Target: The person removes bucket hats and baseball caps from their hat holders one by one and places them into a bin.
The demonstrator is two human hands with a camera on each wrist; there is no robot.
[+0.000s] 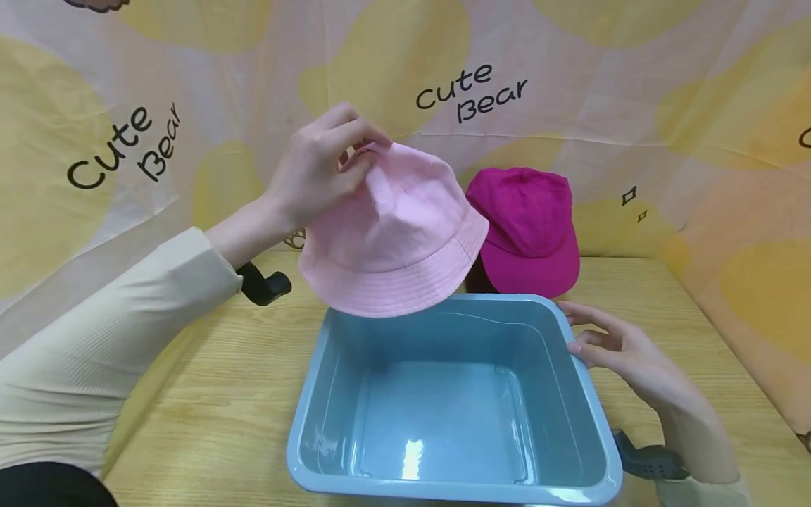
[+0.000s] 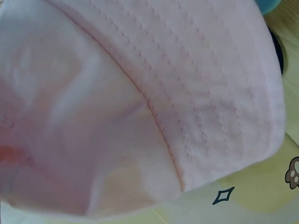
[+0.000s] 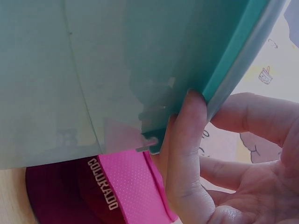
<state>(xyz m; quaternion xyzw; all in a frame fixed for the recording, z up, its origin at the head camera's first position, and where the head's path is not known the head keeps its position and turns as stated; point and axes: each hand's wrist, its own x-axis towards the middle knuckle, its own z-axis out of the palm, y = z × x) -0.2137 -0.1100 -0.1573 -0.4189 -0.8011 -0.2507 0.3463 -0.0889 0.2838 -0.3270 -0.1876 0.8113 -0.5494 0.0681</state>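
Note:
A light pink bucket hat (image 1: 399,232) hangs brim down from my left hand (image 1: 323,158), whose fingers pinch the top of its crown. The hat is above the far left rim of a blue plastic basin (image 1: 443,422). In the left wrist view, the hat's stitched brim (image 2: 210,84) covers most of the picture and hides the fingers. My right hand (image 1: 614,345) holds the basin's right rim near the far corner. The right wrist view shows fingers (image 3: 187,154) on both sides of that rim (image 3: 233,56).
Behind the basin a magenta cap (image 1: 529,218) leans near the patterned cloth backdrop (image 1: 494,42), its peak down. White lettering inside the cap (image 3: 103,184) reads COLORADO. Everything stands on a light wood table (image 1: 209,401). A black object (image 1: 53,486) lies at the lower left edge.

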